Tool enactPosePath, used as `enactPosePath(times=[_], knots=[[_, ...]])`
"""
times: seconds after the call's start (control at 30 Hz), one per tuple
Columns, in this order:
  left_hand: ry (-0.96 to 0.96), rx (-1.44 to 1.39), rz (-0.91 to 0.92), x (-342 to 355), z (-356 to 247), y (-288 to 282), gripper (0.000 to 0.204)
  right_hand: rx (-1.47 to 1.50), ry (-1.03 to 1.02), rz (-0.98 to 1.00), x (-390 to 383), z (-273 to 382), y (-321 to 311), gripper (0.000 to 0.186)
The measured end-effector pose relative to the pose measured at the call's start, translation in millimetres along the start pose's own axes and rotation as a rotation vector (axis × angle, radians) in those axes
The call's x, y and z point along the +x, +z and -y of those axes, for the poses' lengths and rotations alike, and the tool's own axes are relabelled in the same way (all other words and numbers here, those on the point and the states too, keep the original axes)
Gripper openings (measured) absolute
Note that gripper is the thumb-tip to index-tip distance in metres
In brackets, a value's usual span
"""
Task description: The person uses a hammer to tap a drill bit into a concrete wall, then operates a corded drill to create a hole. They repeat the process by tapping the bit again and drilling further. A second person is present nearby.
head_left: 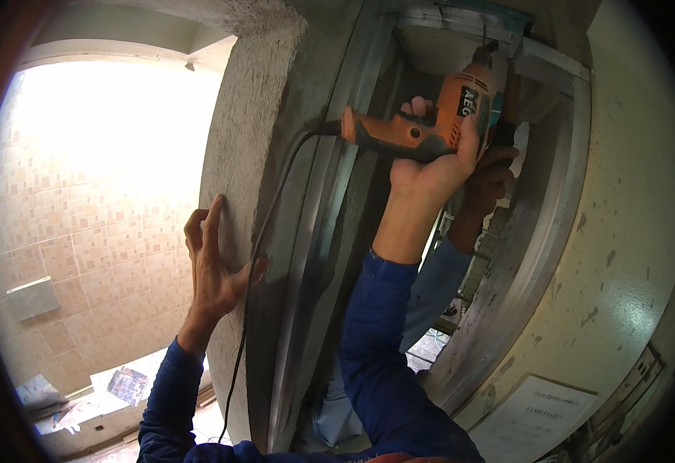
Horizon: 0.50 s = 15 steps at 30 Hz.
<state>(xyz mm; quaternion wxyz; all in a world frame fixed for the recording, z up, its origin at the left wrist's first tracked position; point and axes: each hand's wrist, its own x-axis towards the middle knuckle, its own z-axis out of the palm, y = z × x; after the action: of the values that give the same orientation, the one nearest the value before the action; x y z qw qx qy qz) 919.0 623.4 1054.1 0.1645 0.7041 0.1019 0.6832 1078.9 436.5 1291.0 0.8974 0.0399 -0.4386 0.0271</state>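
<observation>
An orange and black corded power drill is held up in my right hand, its chuck and bit pointing upward to the top bar of a metal frame. My fingers wrap around the drill's body and grip. A black cable runs from the handle's end down past my left wrist. My left hand rests with fingers apart against a rough concrete pillar, its thumb close to the cable. Behind the drill shows another hand with a blue-grey sleeve; whether it is a reflection or a co-worker's I cannot tell.
Metal uprights stand beside the pillar. At right is a scuffed yellowish wall with a printed sheet low down. A bright opening on the left shows a tiled wall and papers on a ledge.
</observation>
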Motion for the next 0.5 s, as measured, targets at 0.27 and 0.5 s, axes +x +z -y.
enactPosePath(times=[0.27,0.5], knots=[[0.014,0.016,-0.016,0.8,-1.7,0.4,0.119,-0.059,-0.014,-0.006,5.6,1.7,-0.9,0.04],[-0.019,0.002,-0.031,0.7,-3.5,2.0,0.12,-0.047,-0.007,-0.016,6.8,-1.4,1.5,0.039]])
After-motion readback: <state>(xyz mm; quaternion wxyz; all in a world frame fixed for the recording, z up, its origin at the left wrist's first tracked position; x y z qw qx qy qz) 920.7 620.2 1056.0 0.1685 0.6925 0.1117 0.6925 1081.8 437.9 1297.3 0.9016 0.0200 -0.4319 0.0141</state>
